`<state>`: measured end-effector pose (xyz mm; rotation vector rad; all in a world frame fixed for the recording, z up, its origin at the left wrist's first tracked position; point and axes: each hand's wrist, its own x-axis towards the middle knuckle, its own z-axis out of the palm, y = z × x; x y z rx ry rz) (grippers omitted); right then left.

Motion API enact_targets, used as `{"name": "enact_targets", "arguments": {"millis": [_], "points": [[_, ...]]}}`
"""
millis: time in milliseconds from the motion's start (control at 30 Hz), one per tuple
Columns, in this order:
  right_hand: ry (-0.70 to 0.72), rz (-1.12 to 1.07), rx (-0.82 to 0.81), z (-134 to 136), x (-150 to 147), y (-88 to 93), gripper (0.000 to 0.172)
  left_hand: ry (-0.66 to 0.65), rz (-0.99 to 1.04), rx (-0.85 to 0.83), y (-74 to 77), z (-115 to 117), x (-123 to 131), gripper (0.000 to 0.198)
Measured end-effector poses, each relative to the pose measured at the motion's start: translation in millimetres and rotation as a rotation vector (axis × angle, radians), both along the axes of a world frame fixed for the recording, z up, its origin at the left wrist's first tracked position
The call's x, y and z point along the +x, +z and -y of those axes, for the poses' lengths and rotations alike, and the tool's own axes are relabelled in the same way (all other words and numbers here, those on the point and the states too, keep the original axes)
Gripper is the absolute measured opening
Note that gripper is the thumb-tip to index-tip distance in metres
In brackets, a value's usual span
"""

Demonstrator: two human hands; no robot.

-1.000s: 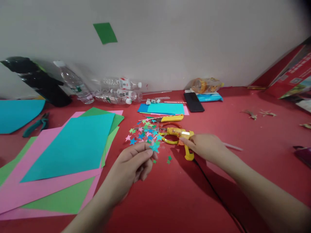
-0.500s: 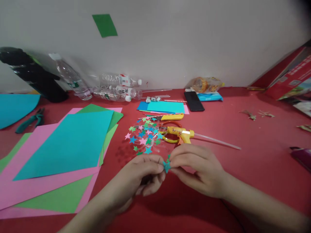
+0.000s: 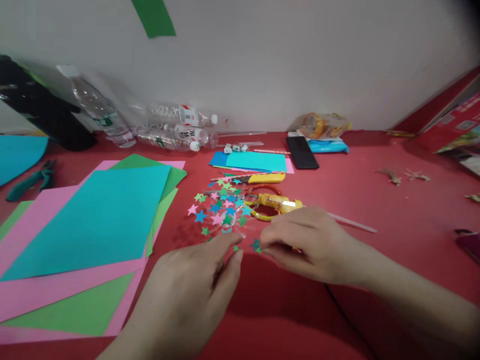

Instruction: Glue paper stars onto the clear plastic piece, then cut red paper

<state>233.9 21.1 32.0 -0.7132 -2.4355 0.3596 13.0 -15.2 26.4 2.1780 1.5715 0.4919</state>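
My right hand (image 3: pixel 309 246) has its fingers pinched together, with a dark teal paper star (image 3: pixel 255 245) at their tips. A bit of lighter green shows at that star's lower edge. My left hand (image 3: pixel 191 282) reaches in from the lower left, thumb and index finger apart. In the gap between those two fingers a small green star (image 3: pixel 236 248) is visible; whether they touch it I cannot tell. Just beyond both hands is a cluster of pink, blue and green stars (image 3: pixel 227 219) on clear, shiny material. The yellow glue gun (image 3: pixel 275 201) is partly hidden behind my right hand.
Scissors (image 3: pixel 262 217) and a yellow cutter (image 3: pixel 267 178) lie behind the stars. Coloured paper sheets (image 3: pixel 93 215) cover the left side, with pliers (image 3: pixel 32 182) beyond. Along the wall are plastic bottles (image 3: pixel 167 138), a black phone (image 3: pixel 302 152) and a blue packet (image 3: pixel 328 146).
My left hand has let go of the teal star and moved back to the left, its fingers parting. The star stays at my right hand's fingertips. The view has shifted slightly.
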Motion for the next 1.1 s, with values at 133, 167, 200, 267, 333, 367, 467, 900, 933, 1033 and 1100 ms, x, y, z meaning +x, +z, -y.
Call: {"name": "enact_targets", "arguments": {"millis": [133,167,200,267,333,367,467,900,933,1033,1100], "points": [[0.024,0.022,-0.062,-4,-2,-8.4,0.009,0.0,-0.137,0.155,-9.5,-4,8,0.03],[0.031,0.019,-0.079,-5,-2,-11.4,0.009,-0.004,-0.146,0.184,-11.6,-5,9,0.031],[0.037,0.014,-0.091,-6,-1,-14.2,0.01,-0.008,-0.146,0.212,-13.9,-6,10,0.031],[0.037,0.001,-0.102,-7,1,-18.8,0.01,-0.021,-0.133,0.255,-19.1,-7,11,0.031],[0.03,-0.011,-0.108,-8,3,-21.2,0.01,-0.048,-0.1,0.294,-24.4,-7,10,0.027],[0.024,-0.013,-0.11,-8,4,-21.7,0.01,-0.062,-0.082,0.306,-26.7,-7,9,0.026],[0.028,-0.013,-0.127,-9,4,-21.6,0.01,-0.086,-0.034,0.318,-29.4,-7,9,0.025],[0.046,0.018,-0.184,-10,1,-21.9,0.014,-0.095,0.104,0.162,-26.7,-5,16,0.026],[0.043,0.02,-0.182,-10,0,-22.7,0.014,-0.095,0.112,0.156,-27.7,-5,16,0.026],[0.036,0.012,-0.169,-10,0,-26.0,0.014,-0.084,0.145,0.138,-28.5,-6,18,0.025],[0.029,0.01,-0.145,-10,0,-28.2,0.014,-0.065,0.168,0.108,-27.9,-6,18,0.026]]}}
